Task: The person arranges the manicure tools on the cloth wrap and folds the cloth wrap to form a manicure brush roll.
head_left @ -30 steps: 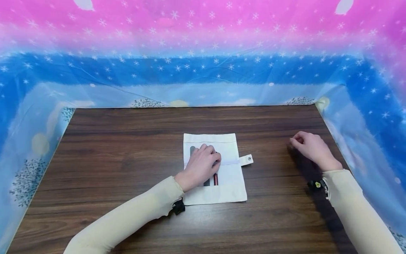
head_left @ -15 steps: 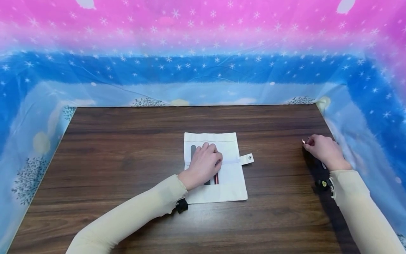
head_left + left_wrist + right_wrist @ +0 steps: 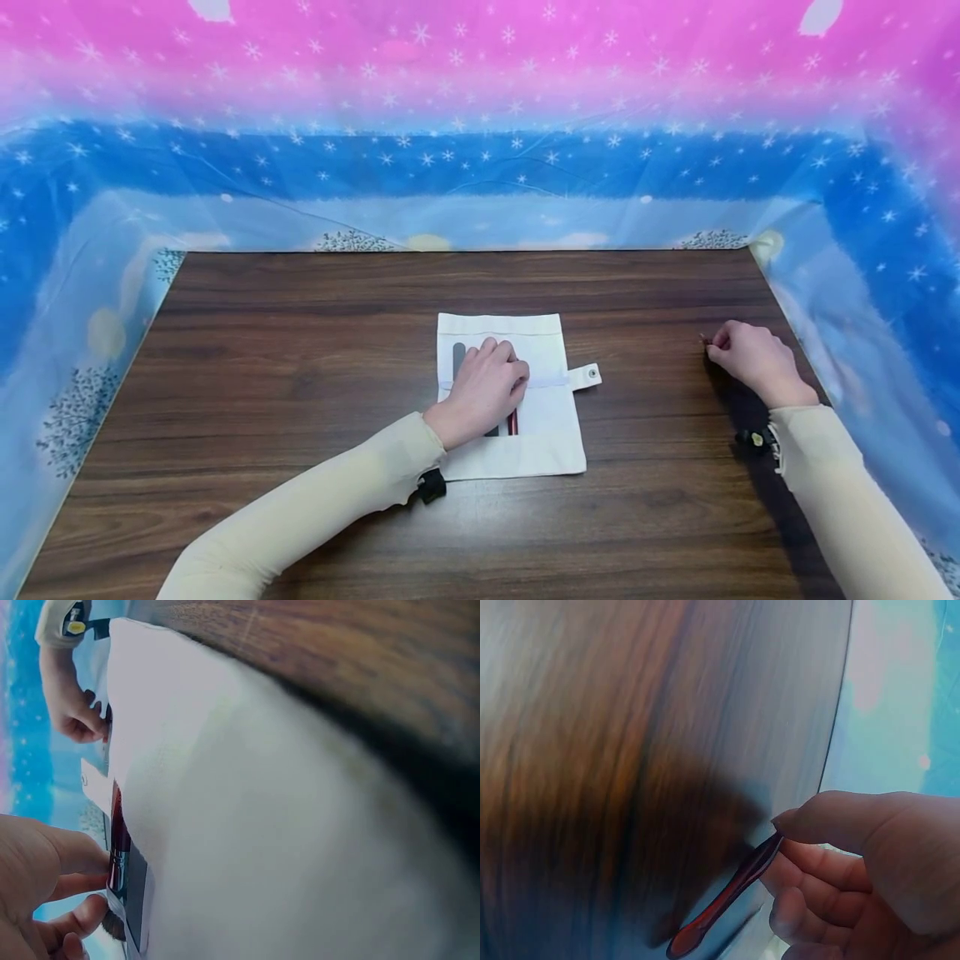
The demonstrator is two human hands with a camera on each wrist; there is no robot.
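My left hand point(image 3: 486, 392) rests over an unfolded white cloth pouch point(image 3: 551, 446), its fingers bent loosely across the pocket. Dark red and grey items show beside and under it. In the left wrist view, those fingertips reach a makeup brush point(image 3: 118, 825) with a dark red handle and dark bristles, tucked in the pouch. Farther right, my right hand point(image 3: 753, 358) pinches a slim dark red tool point(image 3: 724, 900) between thumb and fingers. Its outer end is rounded; the other end is hidden in the grip, so I cannot tell its kind.
A snap tab point(image 3: 587, 377) sticks out from the pouch's right side. A grey strip point(image 3: 458, 357) lies at the pocket's left. The brown wood-grain table point(image 3: 300, 350) is enclosed by patterned blue and pink cloth point(image 3: 480, 167).
My right hand moved right, then slightly back left; a small tip, unseen at first, now shows at its fingertips. My left hand stays on the pouch.
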